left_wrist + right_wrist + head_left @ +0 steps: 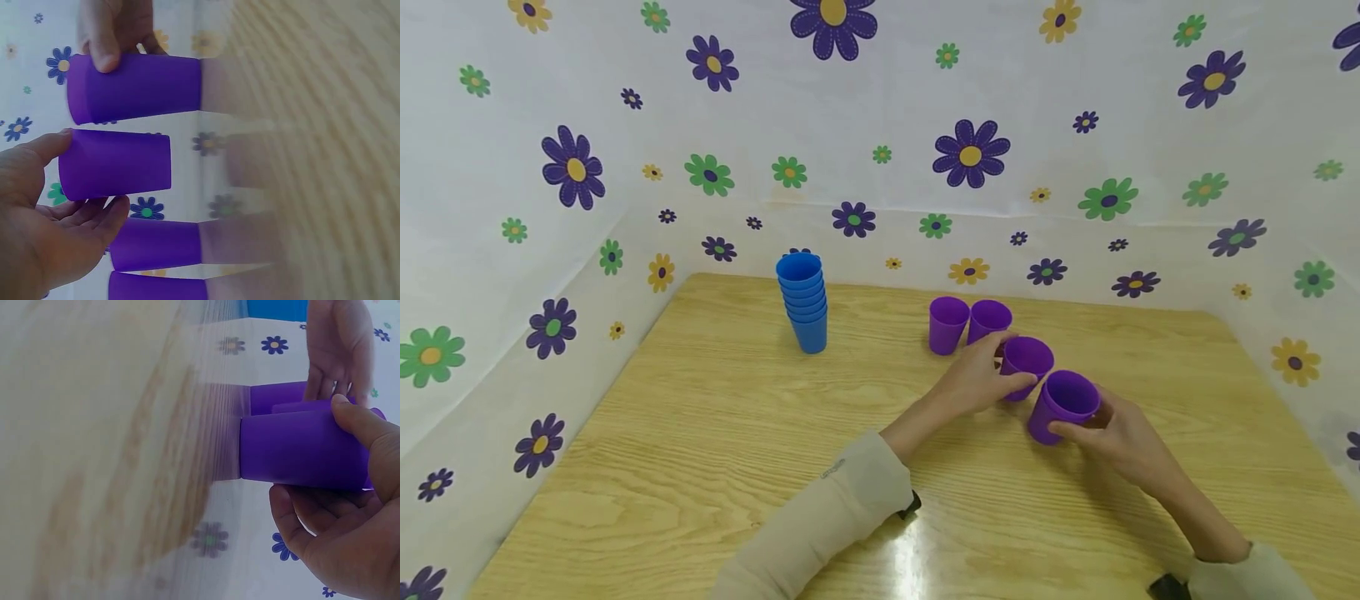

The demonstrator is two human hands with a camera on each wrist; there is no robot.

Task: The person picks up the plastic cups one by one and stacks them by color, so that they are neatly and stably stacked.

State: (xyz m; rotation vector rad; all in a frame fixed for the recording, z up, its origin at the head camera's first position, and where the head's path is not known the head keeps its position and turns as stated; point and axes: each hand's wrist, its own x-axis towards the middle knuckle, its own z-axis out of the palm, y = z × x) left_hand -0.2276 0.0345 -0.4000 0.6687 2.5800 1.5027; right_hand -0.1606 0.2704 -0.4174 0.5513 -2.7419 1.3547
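Note:
My left hand [972,377] grips a plain purple cup [1027,358] near its rim, thumb on one side and fingers on the other. In the left wrist view a gap shows between the base of this cup [119,164] and its reflection in the tabletop, so it is raised a little. Just to the right, my right hand [1126,442] holds a nested pair of purple cups [1054,417], with a second rim showing under the top one. That pair [300,450] stands upright with its base at the tabletop. Behind my left hand are two more upright purple cups [947,327], side by side.
A tall stack of nested blue cups [809,321] stands at the back left of the wooden table [700,433]. White cloth [880,108] with printed flowers rises behind the table and along both sides.

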